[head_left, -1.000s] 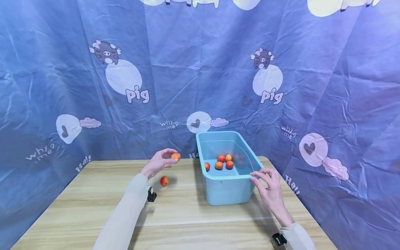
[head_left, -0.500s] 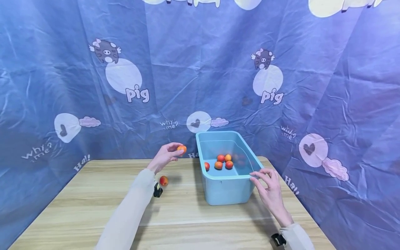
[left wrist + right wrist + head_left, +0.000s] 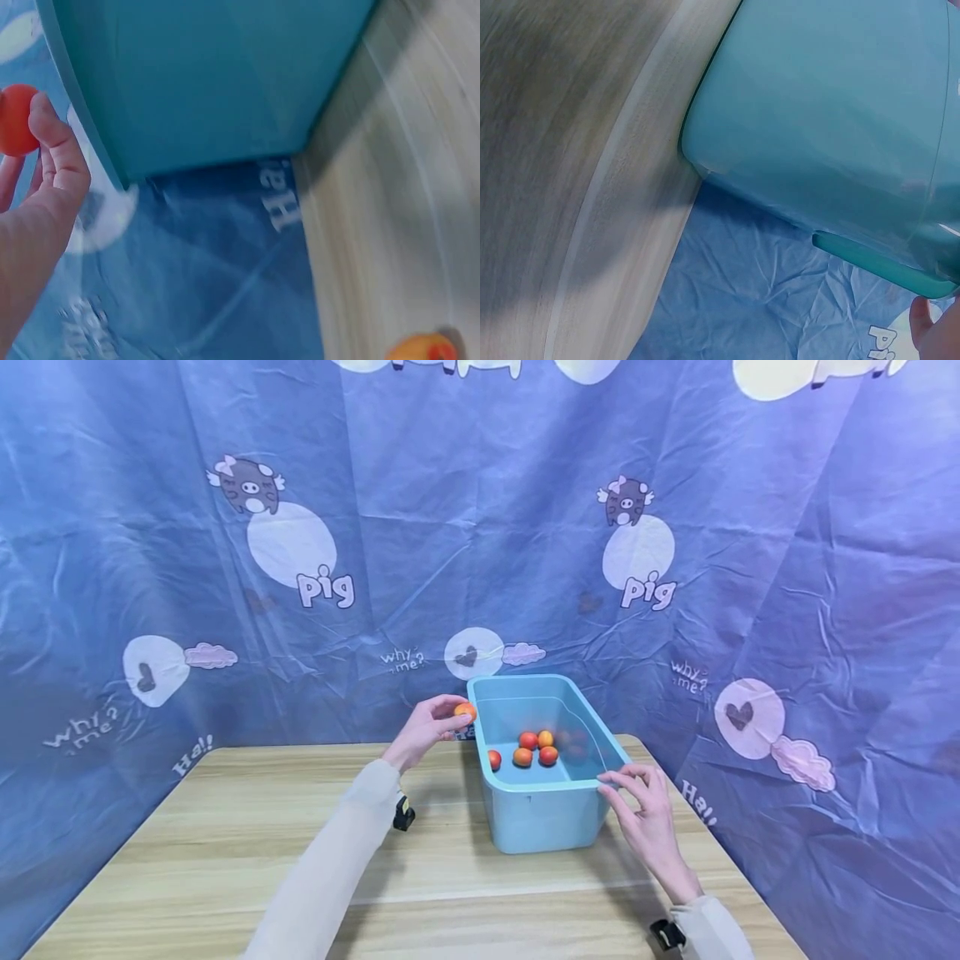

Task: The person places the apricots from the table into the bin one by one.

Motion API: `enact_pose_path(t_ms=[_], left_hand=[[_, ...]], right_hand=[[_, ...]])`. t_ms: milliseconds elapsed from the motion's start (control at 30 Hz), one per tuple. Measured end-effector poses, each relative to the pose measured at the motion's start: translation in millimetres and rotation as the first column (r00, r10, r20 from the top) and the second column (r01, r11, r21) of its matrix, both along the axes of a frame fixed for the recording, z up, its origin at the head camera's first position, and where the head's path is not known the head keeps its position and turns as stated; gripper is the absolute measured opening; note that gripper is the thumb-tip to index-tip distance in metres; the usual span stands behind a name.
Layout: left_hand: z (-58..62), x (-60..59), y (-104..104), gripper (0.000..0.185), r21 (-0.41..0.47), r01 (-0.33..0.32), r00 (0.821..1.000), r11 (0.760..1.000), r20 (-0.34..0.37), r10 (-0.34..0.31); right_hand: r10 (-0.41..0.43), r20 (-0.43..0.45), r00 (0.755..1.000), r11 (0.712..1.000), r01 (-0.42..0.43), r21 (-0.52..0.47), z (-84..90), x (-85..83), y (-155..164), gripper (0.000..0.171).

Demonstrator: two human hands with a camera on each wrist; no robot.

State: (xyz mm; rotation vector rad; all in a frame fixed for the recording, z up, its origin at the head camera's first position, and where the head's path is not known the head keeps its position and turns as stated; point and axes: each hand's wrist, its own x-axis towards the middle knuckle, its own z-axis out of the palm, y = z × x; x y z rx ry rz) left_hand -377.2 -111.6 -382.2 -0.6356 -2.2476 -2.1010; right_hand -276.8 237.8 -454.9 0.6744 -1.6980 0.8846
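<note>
My left hand (image 3: 429, 731) pinches an orange-red fruit (image 3: 466, 712), which looks like a small plum or apricot, between thumb and fingers. It is raised at the left rim of a light blue plastic bin (image 3: 547, 818). In the left wrist view the same fruit (image 3: 16, 120) shows beside the thumb, near the bin's rim (image 3: 82, 112). My right hand (image 3: 648, 818) grips the bin's near right corner, thumb and fingertips at the rim. Several red and orange fruits (image 3: 522, 757) lie on the bin's floor.
Another fruit (image 3: 424, 348) lies on the wooden table (image 3: 225, 827), hidden behind the left arm in the head view. A blue printed cloth (image 3: 420, 527) hangs behind the table and along its sides.
My left hand has carried the fruit right and up to the bin's left rim. Its sleeve now covers the fruit on the table. My right hand keeps its hold on the bin.
</note>
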Motion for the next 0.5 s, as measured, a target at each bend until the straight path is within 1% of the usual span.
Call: enact_pose_path(t_ms=[200, 433, 500], left_hand=[[9.9, -1.7, 21.7, 0.040, 0.001, 0.008, 1.000, 1.000, -0.027, -0.008], [18.9, -2.8, 44.1, 0.042, -0.028, -0.039, 0.999, 0.999, -0.025, 0.038], [21.5, -2.6, 50.4, 0.043, -0.044, -0.040, 0.999, 0.998, -0.020, 0.039]], right_hand=[[0.006, 0.010, 1.000, 1.000, -0.006, 0.004, -1.6, -2.0, 2.5, 0.037], [0.006, 0.009, 1.000, 1.000, -0.007, 0.007, -3.1, -3.1, 3.7, 0.037], [0.004, 0.007, 1.000, 1.000, -0.004, 0.006, -1.8, -1.2, 2.3, 0.038]])
